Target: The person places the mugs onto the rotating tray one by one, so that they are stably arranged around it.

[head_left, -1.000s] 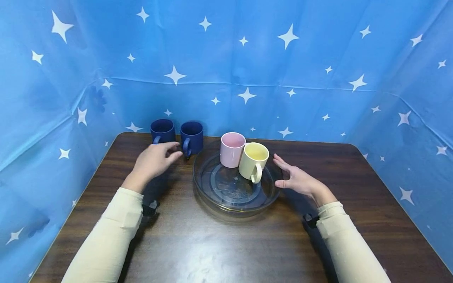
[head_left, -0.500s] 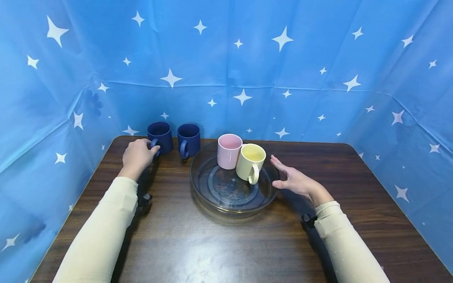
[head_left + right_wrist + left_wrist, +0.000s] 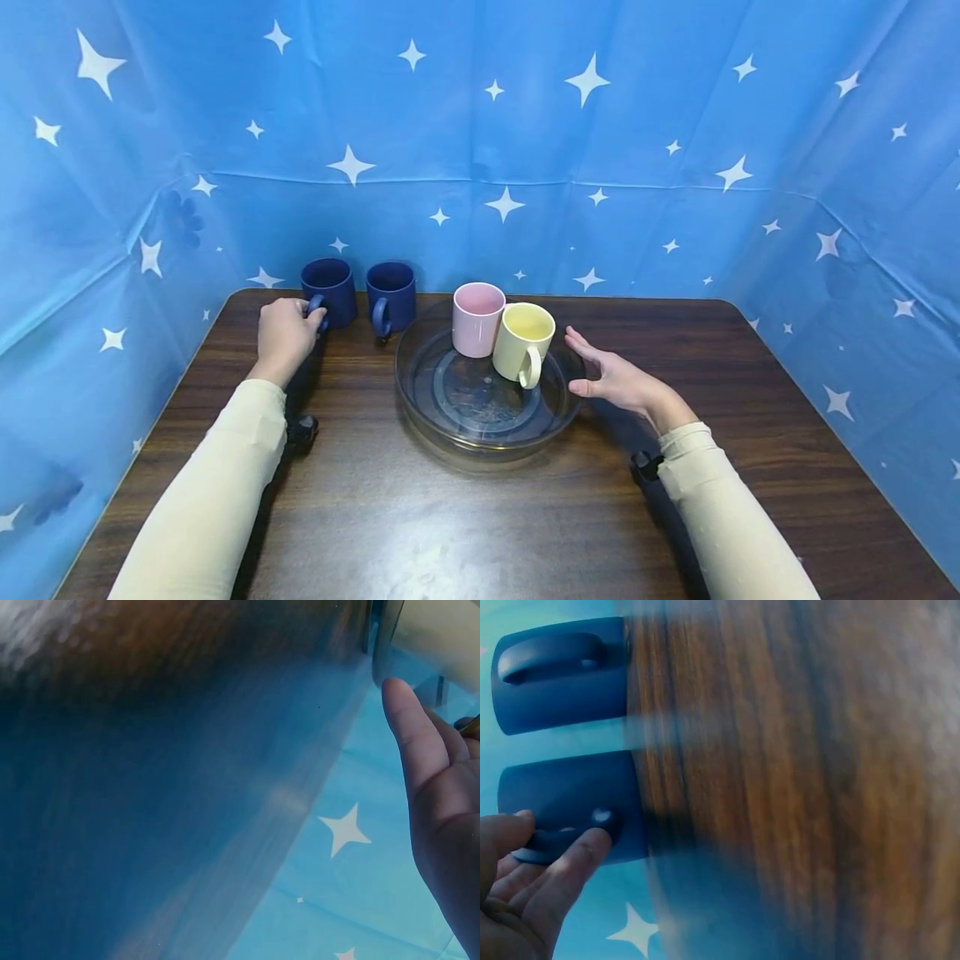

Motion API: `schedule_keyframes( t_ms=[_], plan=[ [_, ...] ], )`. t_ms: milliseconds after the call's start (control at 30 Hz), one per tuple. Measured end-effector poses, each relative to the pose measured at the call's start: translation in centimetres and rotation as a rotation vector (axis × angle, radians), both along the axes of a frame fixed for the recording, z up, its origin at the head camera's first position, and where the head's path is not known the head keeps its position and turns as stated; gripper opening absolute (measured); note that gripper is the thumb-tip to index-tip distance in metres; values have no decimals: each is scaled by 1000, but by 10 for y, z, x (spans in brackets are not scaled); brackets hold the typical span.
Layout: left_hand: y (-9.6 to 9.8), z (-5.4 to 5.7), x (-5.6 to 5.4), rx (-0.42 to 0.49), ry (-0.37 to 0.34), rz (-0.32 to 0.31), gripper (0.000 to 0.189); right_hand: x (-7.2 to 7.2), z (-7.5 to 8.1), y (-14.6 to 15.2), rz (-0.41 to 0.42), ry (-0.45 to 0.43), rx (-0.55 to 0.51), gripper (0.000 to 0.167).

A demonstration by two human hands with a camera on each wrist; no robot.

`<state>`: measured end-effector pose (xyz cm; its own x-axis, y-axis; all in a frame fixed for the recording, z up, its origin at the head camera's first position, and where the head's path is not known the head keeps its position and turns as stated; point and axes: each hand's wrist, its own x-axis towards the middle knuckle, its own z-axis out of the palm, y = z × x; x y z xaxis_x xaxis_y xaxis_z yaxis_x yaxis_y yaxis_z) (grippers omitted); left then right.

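In the head view my left hand (image 3: 288,337) is at the handle of the leftmost dark blue mug (image 3: 341,300). The left wrist view has thumb and fingers closed about that handle, the mug standing upright. Just right of it stands a second dark blue mug (image 3: 399,302), untouched. A round clear glass dish (image 3: 414,408) bears a pink mug (image 3: 474,333) and a yellow mug (image 3: 512,354) side by side. My right hand (image 3: 618,382) is spread, thumb apart from fingers, at the dish's right rim; whether it touches the glass I cannot tell.
Dark wooden table (image 3: 360,517) lies under everything, its far edge just behind the mugs. A blue curtain (image 3: 465,108) with white stars encloses the back and both sides. Each wrist wears a small black device, such as the left one (image 3: 302,433).
My left hand has moved left, from in front of the two blue mugs to the leftmost mug's handle, which it now grips. The right hand stays by the dish. The view has shifted slightly.
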<state>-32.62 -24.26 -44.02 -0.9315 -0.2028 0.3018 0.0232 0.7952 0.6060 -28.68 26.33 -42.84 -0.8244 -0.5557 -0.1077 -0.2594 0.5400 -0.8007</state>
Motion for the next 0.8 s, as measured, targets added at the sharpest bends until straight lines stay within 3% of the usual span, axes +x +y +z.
schedule_keyframes(
  t_ms=[267,800],
  plan=[
    [-5,2,1,-4,-16,-8,31,-1,1,0,-5,-2,-18,87],
    [-16,27,20,-22,-18,-57,35,-1,-1,-1,-11,-12,-19,89]
  ],
)
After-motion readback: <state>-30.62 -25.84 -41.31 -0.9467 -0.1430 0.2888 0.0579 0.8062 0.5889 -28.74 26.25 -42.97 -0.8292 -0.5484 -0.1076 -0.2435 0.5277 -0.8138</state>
